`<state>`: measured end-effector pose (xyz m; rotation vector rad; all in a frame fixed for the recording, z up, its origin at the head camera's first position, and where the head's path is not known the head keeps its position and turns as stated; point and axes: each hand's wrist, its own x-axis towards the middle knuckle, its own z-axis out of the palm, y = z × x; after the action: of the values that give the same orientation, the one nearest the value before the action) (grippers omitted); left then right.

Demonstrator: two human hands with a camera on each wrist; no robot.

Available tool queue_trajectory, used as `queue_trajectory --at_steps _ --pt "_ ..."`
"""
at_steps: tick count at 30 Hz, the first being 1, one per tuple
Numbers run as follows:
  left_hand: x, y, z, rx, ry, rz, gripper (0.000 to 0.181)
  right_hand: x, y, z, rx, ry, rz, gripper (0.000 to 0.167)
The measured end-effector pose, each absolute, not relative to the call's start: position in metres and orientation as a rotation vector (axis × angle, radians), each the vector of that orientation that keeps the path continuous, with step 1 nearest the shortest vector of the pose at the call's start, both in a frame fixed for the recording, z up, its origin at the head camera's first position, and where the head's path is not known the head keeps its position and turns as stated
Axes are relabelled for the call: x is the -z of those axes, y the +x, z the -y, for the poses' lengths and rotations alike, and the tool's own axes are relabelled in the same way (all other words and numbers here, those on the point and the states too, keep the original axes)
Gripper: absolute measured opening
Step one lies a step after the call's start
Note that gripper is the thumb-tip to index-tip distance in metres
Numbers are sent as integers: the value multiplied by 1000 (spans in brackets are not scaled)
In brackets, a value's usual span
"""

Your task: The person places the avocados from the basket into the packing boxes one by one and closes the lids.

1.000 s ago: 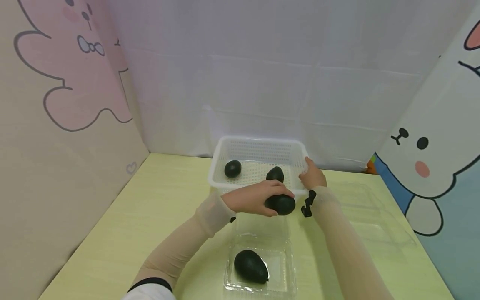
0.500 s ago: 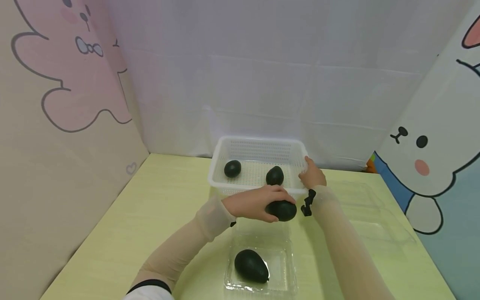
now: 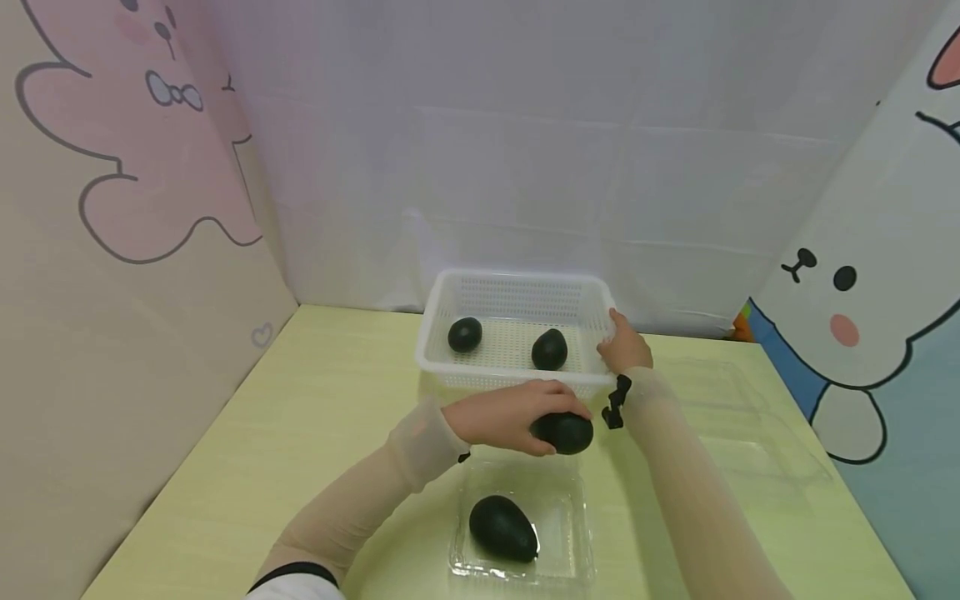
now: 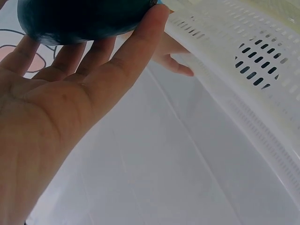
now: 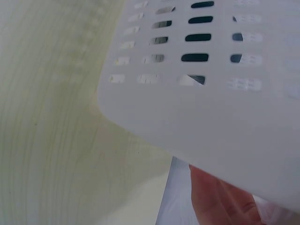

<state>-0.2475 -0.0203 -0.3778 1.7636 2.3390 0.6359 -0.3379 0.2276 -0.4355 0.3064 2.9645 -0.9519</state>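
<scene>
My left hand (image 3: pixel 517 417) grips a dark green avocado (image 3: pixel 566 433) from above, its fingers along one side and the thumb on the other. In the left wrist view the same avocado (image 4: pixel 84 18) sits between the fingertips and thumb. It is held in the air between the white plastic basket (image 3: pixel 431 358) and a clear plastic clamshell box (image 3: pixel 558 533). My right hand (image 3: pixel 624 346) holds the basket's right end by the rim; part of the fingers shows past the basket wall in the right wrist view. One avocado (image 3: pixel 502 528) lies in the clear box.
Two avocados lie inside the basket: one at the left (image 3: pixel 465 335), one at the front right (image 3: pixel 550 350). Faint clear plastic boxes (image 3: pixel 742 458) lie on the yellow table (image 3: pixel 315 400) at the right. A white curtain (image 3: pixel 525 183) hangs behind the basket.
My left hand has moved a little toward me with the avocado, away from the basket's front edge. The right hand stays on the basket, and the other avocados have not moved.
</scene>
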Motion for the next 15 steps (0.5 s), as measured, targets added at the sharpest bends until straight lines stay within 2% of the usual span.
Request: queue_trajectory --at_steps 15 --pt "381 -238 19 -600 1781 -2317 54 437 -338 -229 951 305 -2955 72"
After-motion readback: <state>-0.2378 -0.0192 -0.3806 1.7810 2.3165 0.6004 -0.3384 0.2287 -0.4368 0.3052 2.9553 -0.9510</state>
